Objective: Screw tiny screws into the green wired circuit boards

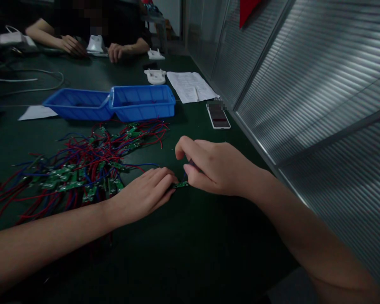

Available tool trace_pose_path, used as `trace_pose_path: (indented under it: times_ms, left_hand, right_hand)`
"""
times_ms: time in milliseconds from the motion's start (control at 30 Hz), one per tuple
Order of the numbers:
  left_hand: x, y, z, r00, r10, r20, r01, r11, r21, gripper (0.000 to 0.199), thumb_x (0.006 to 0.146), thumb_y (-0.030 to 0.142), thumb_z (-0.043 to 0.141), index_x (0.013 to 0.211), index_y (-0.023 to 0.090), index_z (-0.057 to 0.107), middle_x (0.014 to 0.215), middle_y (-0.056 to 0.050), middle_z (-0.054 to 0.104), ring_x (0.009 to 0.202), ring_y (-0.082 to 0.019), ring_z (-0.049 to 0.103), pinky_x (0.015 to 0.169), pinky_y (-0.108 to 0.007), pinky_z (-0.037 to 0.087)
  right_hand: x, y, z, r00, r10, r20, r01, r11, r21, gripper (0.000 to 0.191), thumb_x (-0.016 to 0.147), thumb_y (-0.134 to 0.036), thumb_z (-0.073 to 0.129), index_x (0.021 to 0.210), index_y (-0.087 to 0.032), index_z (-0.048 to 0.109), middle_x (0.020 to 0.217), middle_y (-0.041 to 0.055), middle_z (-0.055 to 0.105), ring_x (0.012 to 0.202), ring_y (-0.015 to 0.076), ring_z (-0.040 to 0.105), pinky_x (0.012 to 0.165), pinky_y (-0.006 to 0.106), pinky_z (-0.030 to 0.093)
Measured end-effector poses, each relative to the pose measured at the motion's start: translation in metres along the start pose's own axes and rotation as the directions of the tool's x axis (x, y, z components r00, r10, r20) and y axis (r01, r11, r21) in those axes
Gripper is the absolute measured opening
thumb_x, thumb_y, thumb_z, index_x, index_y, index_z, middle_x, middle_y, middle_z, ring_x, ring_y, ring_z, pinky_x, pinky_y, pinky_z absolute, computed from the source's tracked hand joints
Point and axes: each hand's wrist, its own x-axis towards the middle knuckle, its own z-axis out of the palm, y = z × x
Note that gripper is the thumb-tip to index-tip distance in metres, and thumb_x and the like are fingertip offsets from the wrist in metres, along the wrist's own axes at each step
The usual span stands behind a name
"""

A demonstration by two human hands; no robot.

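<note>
A small green circuit board (181, 184) lies low over the table, between my two hands. My left hand (147, 190) is closed, its fingertips pinching the board's left end. My right hand (213, 166) is curled at the board's right end, thumb and fingers drawn together. Something dark and bluish shows between them, too hidden to name. Left of my hands spreads a tangled pile of green circuit boards (68, 175) with red and blue wires (88, 154); my left forearm passes over its near edge.
Behind the pile stand two blue bins (142, 114), (85, 112). To the right are a printed sheet (190, 84), a phone (219, 117) and a wall with blinds (319, 84). Across the table, a person's hands (115, 51) are beside a white device (95, 44); white plastic parts (156, 77) lie nearby.
</note>
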Motion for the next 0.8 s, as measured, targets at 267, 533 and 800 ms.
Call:
trace_pose_path:
  times_ms: [267, 533, 800]
  left_hand:
    - [-0.0006, -0.0024, -0.0003, 0.998, 0.032, 0.056, -0.031, 0.999, -0.007, 0.016, 0.092, 0.022, 0.038, 0.099, 0.019, 0.051, 0.104, -0.008, 0.047, 0.088, -0.02, 0.047, 0.077, -0.035, 0.043]
    - [-0.0001, -0.0027, 0.0, 0.998, 0.051, 0.045, -0.051, 0.999, -0.004, 0.019, 0.092, 0.021, 0.037, 0.103, 0.018, 0.052, 0.101, -0.008, 0.048, 0.087, -0.019, 0.046, 0.075, -0.034, 0.044]
    - [-0.0007, -0.0021, 0.0, 0.998, 0.033, 0.053, -0.032, 0.999, -0.01, 0.018, 0.091, 0.021, 0.038, 0.101, 0.018, 0.053, 0.106, -0.009, 0.047, 0.09, -0.02, 0.048, 0.077, -0.036, 0.045]
  right_hand:
    - [-0.0063, -0.0007, -0.0101, 0.997, 0.008, 0.079, -0.001, 0.997, -0.081, 0.03, 0.095, -0.038, 0.03, 0.101, -0.018, 0.051, 0.07, 0.0009, 0.059, 0.053, 0.0097, 0.048, 0.049, 0.023, 0.019]
    - [-0.0027, 0.0015, -0.005, 0.999, 0.034, 0.04, -0.032, 0.998, -0.055, 0.036, 0.091, -0.05, 0.034, 0.098, -0.019, 0.052, 0.068, -0.0005, 0.057, 0.054, 0.0104, 0.048, 0.05, 0.023, 0.019]
    - [-0.005, -0.0035, -0.007, 0.997, 0.011, 0.08, -0.004, 0.997, -0.08, 0.03, 0.096, -0.036, 0.028, 0.108, -0.016, 0.046, 0.07, 0.0013, 0.059, 0.053, 0.0106, 0.051, 0.048, 0.023, 0.02]
